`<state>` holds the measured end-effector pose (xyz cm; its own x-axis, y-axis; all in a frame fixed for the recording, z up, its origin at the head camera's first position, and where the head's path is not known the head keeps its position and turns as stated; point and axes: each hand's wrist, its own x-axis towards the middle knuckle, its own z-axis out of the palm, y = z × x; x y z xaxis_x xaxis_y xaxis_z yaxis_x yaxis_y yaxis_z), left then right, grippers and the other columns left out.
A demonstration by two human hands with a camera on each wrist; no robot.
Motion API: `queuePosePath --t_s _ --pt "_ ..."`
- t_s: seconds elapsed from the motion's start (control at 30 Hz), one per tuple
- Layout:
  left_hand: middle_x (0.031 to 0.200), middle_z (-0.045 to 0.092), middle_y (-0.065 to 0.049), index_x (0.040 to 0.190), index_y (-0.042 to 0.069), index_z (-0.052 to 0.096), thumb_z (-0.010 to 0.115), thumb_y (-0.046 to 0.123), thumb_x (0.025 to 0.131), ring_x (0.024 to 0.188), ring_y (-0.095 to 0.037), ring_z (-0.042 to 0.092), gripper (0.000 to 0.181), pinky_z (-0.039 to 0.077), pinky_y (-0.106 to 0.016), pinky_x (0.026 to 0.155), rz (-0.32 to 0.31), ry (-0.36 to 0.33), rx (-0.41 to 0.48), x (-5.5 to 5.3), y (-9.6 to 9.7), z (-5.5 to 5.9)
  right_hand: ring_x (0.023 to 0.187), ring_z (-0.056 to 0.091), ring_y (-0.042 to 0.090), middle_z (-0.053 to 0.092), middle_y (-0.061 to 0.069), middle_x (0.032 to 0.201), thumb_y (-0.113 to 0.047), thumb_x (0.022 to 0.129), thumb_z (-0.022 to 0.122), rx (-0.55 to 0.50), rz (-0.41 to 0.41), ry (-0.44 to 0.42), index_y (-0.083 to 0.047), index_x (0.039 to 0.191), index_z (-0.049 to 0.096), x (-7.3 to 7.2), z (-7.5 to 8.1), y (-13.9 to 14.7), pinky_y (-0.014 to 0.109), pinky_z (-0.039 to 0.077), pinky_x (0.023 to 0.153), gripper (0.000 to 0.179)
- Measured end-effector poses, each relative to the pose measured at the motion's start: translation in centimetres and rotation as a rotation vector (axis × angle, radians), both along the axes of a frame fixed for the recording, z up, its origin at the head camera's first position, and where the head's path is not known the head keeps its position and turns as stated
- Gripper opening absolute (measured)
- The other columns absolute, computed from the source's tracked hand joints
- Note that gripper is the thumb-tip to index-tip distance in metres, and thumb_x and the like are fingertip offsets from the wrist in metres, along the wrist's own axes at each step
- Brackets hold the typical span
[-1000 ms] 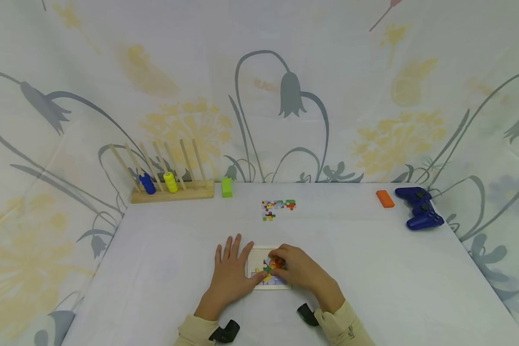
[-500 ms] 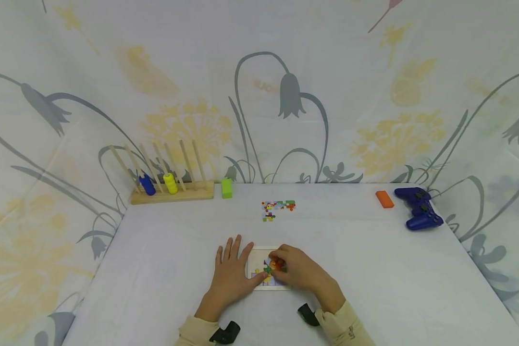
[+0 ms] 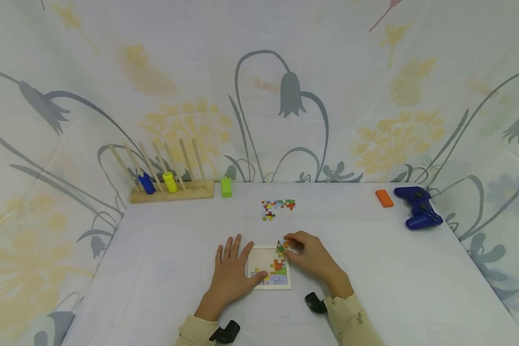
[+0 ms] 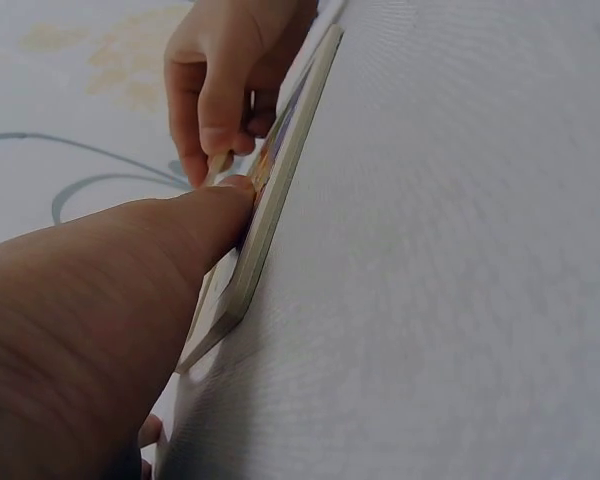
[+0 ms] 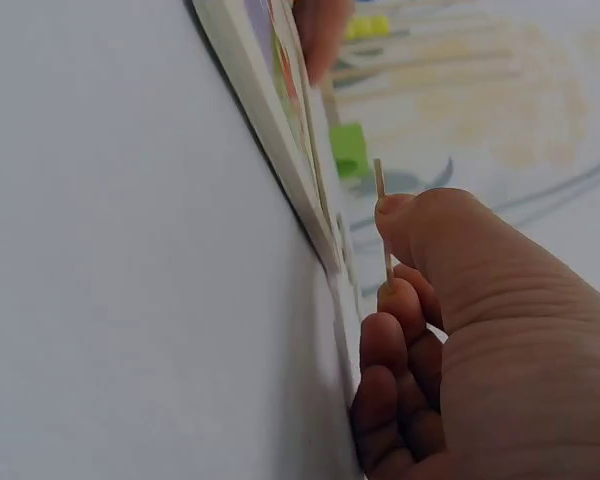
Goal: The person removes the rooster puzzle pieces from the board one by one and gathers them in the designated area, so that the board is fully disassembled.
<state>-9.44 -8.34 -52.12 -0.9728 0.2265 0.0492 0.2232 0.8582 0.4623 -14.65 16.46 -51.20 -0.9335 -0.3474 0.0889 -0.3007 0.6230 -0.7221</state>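
A shallow puzzle tray (image 3: 259, 259) with a pale wooden frame lies on the table, colourful pieces fitted along its bottom and lower right. My left hand (image 3: 231, 276) lies spread over the tray's left side, its thumb pressing on the fitted pieces. Between thumb and fingers my right hand (image 3: 313, 257) pinches a puzzle piece (image 3: 281, 248) over the tray's upper right corner. Edge-on in the right wrist view, that thin piece (image 5: 382, 180) stands clear of the tray frame (image 5: 270, 130). In the left wrist view the left thumb (image 4: 225, 205) touches the tray's near side.
Several joined puzzle pieces (image 3: 278, 205) lie beyond the tray. Farther back stand a wooden peg rack (image 3: 186, 192) with blue and yellow beads and a green block (image 3: 227, 187). An orange block (image 3: 385, 198) and a blue game controller (image 3: 419, 209) lie at the back right.
My right hand has moved up and to the right with the pinched piece, from the tray's middle to its upper right corner, uncovering the fitted pieces below. The left hand stays put.
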Motion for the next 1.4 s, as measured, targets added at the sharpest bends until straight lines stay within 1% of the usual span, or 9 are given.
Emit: queuePosePath --t_s 0.1,0.17,0.4,0.6,0.73,0.87,1.0,1.2,1.4 --pt "0.164 0.031 -0.022 0.151 0.013 0.049 0.070 0.063 0.085 0.155 -0.045 0.022 0.085 0.016 -0.067 0.123 0.003 -0.012 -0.009 0.0 0.0 -0.1 0.097 0.064 0.011 0.071 -0.002 0.108 -0.017 0.090 0.079 0.022 -0.044 0.007 -0.008 0.124 0.070 -1.1 -0.2 0.7 0.034 0.057 0.089 0.037" --pt "0.164 0.031 -0.022 0.151 0.012 0.050 0.070 0.062 0.085 0.154 -0.045 0.022 0.085 0.016 -0.067 0.123 0.001 -0.014 -0.006 0.0 0.0 -0.2 0.098 0.064 0.012 0.071 0.000 0.109 -0.018 0.091 0.078 0.052 -0.052 0.002 -0.007 0.125 0.070 -2.0 -0.3 0.9 0.036 0.056 0.090 0.037" --pt "0.166 0.029 -0.020 0.152 0.014 0.048 0.069 0.064 0.085 0.156 -0.043 0.020 0.086 0.014 -0.065 0.124 0.009 -0.013 -0.009 -0.2 0.0 -0.4 0.108 0.064 0.023 0.067 0.011 0.121 -0.018 0.096 0.071 0.144 -0.003 -0.020 -0.002 0.129 0.066 -5.3 0.7 0.6 0.043 0.055 0.096 0.037" --pt "0.165 0.030 -0.021 0.152 0.014 0.049 0.068 0.064 0.085 0.155 -0.044 0.021 0.086 0.015 -0.066 0.123 0.002 -0.019 -0.008 -0.3 0.1 -0.5 0.105 0.062 0.022 0.065 0.011 0.119 -0.016 0.098 0.068 0.171 0.000 -0.045 -0.004 0.132 0.066 -7.1 0.6 0.6 0.040 0.054 0.093 0.036" --pt "0.166 0.029 -0.021 0.152 0.014 0.048 0.068 0.065 0.086 0.156 -0.043 0.020 0.086 0.015 -0.065 0.124 0.005 -0.014 -0.018 -0.3 0.1 -0.6 0.101 0.061 0.020 0.065 0.009 0.116 -0.017 0.098 0.068 0.171 -0.012 -0.057 -0.006 0.132 0.067 -7.8 0.4 0.6 0.038 0.054 0.090 0.037" --pt "0.166 0.029 -0.021 0.152 0.014 0.048 0.068 0.065 0.085 0.155 -0.043 0.021 0.086 0.015 -0.065 0.124 0.007 -0.002 -0.017 -0.3 -0.1 -0.6 0.104 0.062 0.020 0.066 0.008 0.118 -0.019 0.098 0.068 0.139 -0.033 -0.092 -0.008 0.132 0.067 -8.2 0.2 0.4 0.039 0.054 0.092 0.036" --pt "0.165 0.029 -0.021 0.152 0.014 0.048 0.068 0.064 0.085 0.155 -0.044 0.021 0.086 0.015 -0.065 0.124 0.004 0.001 -0.011 -0.2 -0.1 -0.5 0.105 0.063 0.019 0.066 0.006 0.118 -0.021 0.098 0.069 0.118 -0.053 -0.118 -0.010 0.132 0.068 -8.4 0.1 0.3 0.038 0.054 0.094 0.036" --pt "0.165 0.029 -0.022 0.152 0.013 0.048 0.069 0.063 0.085 0.155 -0.044 0.021 0.086 0.014 -0.065 0.124 0.002 -0.011 -0.012 -0.2 -0.1 -0.4 0.099 0.060 0.018 0.066 0.005 0.110 -0.021 0.098 0.068 0.120 -0.063 -0.134 -0.011 0.133 0.068 -8.8 0.3 -0.1 0.035 0.051 0.089 0.036" --pt "0.165 0.030 -0.022 0.152 0.013 0.049 0.068 0.064 0.086 0.155 -0.044 0.022 0.085 0.015 -0.065 0.124 0.004 -0.006 -0.014 -0.3 0.0 -0.5 0.096 0.058 0.017 0.067 0.004 0.110 -0.021 0.098 0.068 0.109 -0.077 -0.145 -0.013 0.133 0.069 -9.0 0.1 -0.3 0.033 0.049 0.086 0.035"
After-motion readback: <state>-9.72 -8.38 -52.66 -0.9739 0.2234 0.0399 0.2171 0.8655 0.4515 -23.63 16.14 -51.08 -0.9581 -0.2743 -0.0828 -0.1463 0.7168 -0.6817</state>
